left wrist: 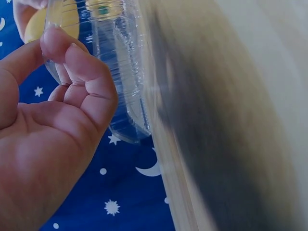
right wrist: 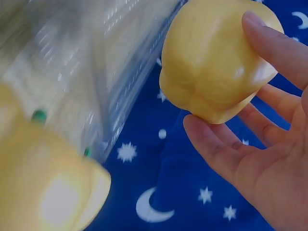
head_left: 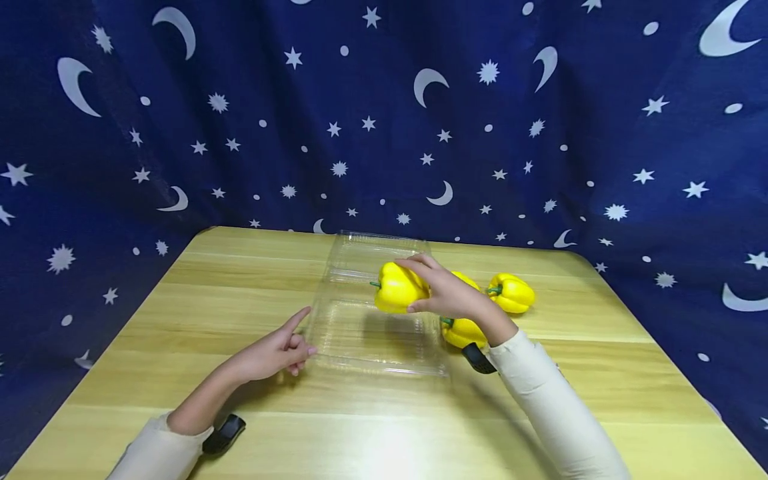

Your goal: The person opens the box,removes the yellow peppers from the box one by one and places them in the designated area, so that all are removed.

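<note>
Above a clear plastic hinged container (head_left: 354, 333), my right hand (head_left: 447, 293) grips a yellow bell pepper (head_left: 399, 289) between thumb and fingers. Its green stem points left in the head view. The right wrist view shows the same pepper (right wrist: 211, 57) clasped from the side. My left hand (head_left: 273, 353) is at the container's near left corner, thumb tip touching the rim and index finger straight along the left side. Its other fingers are curled. In the left wrist view the thumb overlaps the container wall (left wrist: 125, 82); any contact of the index finger is hidden there.
Right of the container lie more yellow bell peppers: one at the far right (head_left: 511, 293), one beside the container's right edge (head_left: 463, 333), and one partly hidden behind my right hand (head_left: 467, 280). A star-patterned blue cloth (head_left: 384, 133) hangs behind the wooden table (head_left: 240, 300).
</note>
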A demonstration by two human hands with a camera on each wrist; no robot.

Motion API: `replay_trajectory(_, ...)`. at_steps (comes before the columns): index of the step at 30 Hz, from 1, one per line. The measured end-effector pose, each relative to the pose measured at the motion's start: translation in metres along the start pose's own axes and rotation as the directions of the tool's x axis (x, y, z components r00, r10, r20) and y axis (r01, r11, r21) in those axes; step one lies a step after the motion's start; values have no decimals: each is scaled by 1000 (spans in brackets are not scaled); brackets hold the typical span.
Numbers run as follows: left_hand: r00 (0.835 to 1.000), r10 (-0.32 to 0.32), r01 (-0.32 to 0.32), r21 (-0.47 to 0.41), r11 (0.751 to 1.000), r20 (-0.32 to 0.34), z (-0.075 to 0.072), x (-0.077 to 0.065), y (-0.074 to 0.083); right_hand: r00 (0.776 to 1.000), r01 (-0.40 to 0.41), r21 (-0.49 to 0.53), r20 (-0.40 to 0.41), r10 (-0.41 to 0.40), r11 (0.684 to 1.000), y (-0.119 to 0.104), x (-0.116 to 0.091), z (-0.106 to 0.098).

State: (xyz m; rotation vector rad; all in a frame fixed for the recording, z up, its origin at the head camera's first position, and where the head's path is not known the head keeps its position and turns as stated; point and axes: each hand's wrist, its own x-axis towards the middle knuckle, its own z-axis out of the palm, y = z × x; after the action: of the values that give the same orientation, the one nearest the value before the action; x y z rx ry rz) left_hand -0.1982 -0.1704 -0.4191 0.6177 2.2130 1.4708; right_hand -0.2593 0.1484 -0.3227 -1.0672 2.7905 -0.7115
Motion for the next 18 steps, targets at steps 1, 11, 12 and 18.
replay_trajectory(1,1000,1,-1,1,1000,0,0,0,0,1000,-3,6,-10,3,1000,3,-5,-2)
replay_trajectory(11,1000,12,-12,-18,1000,6,1,-2,0,994,-90,25,-62,92,996,23,-42,-26)
replay_trajectory(12,1000,16,-16,-24,1000,9,1,-1,-1,993,-96,30,-66,98,995,25,-46,-28)
replay_trajectory(18,999,40,-39,-38,999,27,1,0,-1,987,-131,64,-89,137,989,43,-69,-41)
